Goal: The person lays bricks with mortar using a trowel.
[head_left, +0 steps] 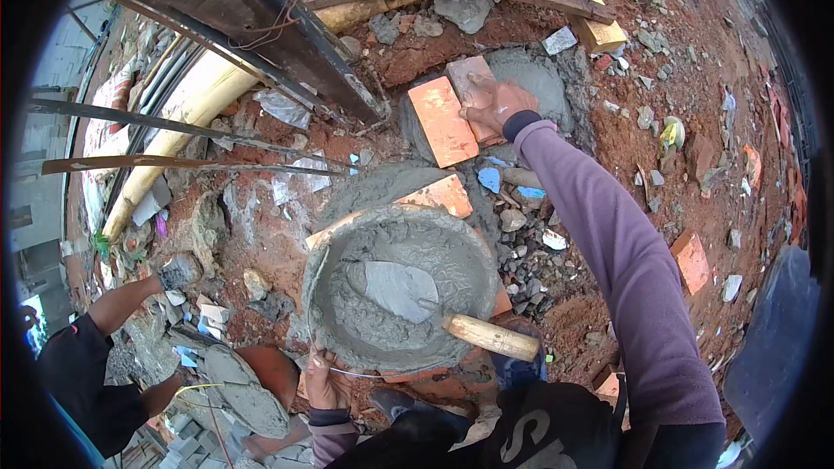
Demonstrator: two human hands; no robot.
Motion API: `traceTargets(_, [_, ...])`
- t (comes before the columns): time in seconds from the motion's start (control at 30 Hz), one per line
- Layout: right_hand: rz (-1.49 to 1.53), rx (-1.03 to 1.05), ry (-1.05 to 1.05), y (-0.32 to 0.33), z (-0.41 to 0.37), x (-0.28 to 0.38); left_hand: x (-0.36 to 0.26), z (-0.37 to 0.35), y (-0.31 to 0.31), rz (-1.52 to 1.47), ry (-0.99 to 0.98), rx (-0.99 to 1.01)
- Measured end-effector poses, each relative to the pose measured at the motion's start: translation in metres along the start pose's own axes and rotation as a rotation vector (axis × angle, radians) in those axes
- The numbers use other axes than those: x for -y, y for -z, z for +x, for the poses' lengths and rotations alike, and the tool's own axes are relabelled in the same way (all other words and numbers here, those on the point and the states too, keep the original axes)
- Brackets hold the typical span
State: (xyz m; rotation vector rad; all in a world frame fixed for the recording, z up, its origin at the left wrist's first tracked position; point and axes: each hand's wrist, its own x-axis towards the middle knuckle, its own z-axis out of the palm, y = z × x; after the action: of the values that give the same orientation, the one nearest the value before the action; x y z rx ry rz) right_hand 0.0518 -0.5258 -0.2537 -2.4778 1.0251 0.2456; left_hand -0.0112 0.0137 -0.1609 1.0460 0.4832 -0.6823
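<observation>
A pale red brick (469, 87) lies on a bed of wet grey mortar (539, 78) beyond the far side of the mortar pan (320, 291), its long axis running away from the person and tilted slightly to their left. The right hand (497, 106) rests palm down on it at the end of a fully stretched purple sleeve (625, 260), fingers spread over the top face rather than wrapped round it. A brighter orange brick (441, 120) sits touching it on the side nearer the pan, lying parallel.

The right hand is the only one at the bricks. The left hand (326, 382) is at the pan's near rim, close to the person's body and well apart from the bricks. Its fingers are curled beside a thin wire (352, 373), though whether they grip the wire or the rim cannot be told.

Inside the pan a trowel (398, 288) lies blade down in the mortar, its wooden handle (492, 337) jutting over the rim toward the person's right, with neither hand on it. To the pan's left a co-worker's gloved hand (180, 271) reaches over the rubble.
</observation>
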Motion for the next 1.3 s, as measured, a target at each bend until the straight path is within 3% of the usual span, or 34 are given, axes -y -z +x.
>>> traceTargets(0.8, [-0.019, -0.078, -0.033, -0.018, -0.020, -0.012, 0.000, 0.001, 0.008, 0.032, 0.008, 0.051])
traceTargets(0.87, [-0.086, -0.171, -0.005, -0.021, -0.020, -0.014, -0.002, 0.003, 0.007, 0.057, -0.004, 0.064])
traceTargets(0.97, [0.023, -0.143, -0.020, -0.020, -0.008, -0.012, 0.000, -0.001, 0.013, 0.049, 0.008, 0.042])
traceTargets(1.1, [-0.047, -0.053, -0.034, -0.014, -0.016, -0.012, 0.001, 0.003, 0.013, 0.015, -0.003, 0.066])
traceTargets(1.3, [-0.056, -0.078, -0.010, -0.013, -0.013, -0.013, 0.000, 0.000, 0.007, 0.025, 0.001, 0.049])
